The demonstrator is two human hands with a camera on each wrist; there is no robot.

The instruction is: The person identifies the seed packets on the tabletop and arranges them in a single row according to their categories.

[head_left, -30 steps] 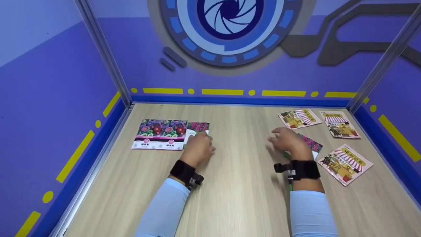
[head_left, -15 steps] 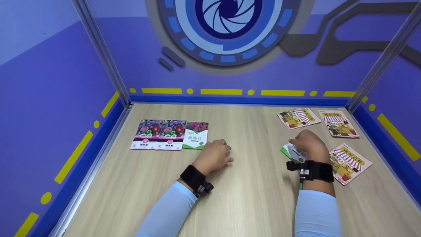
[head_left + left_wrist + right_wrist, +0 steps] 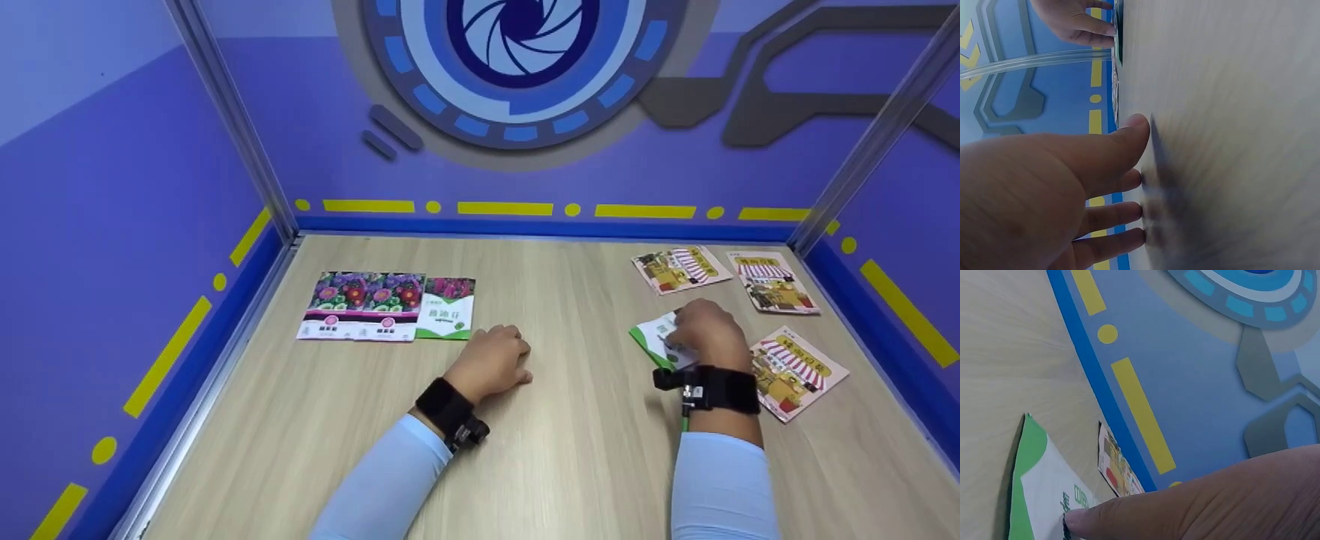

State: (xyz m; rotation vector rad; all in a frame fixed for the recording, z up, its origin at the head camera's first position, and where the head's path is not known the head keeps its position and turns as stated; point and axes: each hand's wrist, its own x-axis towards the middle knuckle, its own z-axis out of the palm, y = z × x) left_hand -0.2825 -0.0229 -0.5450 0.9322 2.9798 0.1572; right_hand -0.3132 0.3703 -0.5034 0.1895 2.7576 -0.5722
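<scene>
My right hand [image 3: 706, 330] holds a white-and-green seed packet [image 3: 651, 337] on the table's right half. Its thumb [image 3: 1095, 522] lies on the packet's printed front in the right wrist view; the other fingers are hidden there. The packet's upper part is covered by the hand. My left hand [image 3: 491, 361] rests near the middle of the table, holding nothing, with its loosely bent fingers [image 3: 1112, 216] reaching down to the wood. Just beyond it, a matching white-and-green packet [image 3: 446, 319] lies beside two overlapping flower seed packets [image 3: 390, 315] with pink-and-black bands.
Three pink packets with striped awnings lie at the right: one at the back [image 3: 681, 270], one in the far corner [image 3: 774, 283], one nearer [image 3: 799, 371]. Blue-purple panels [image 3: 510, 180] wall the wooden table [image 3: 555, 450] at the back and sides.
My left hand has left the white-and-green packet at the left and moved right and nearer. My right hand has moved right onto the other such packet, which has shifted slightly left.
</scene>
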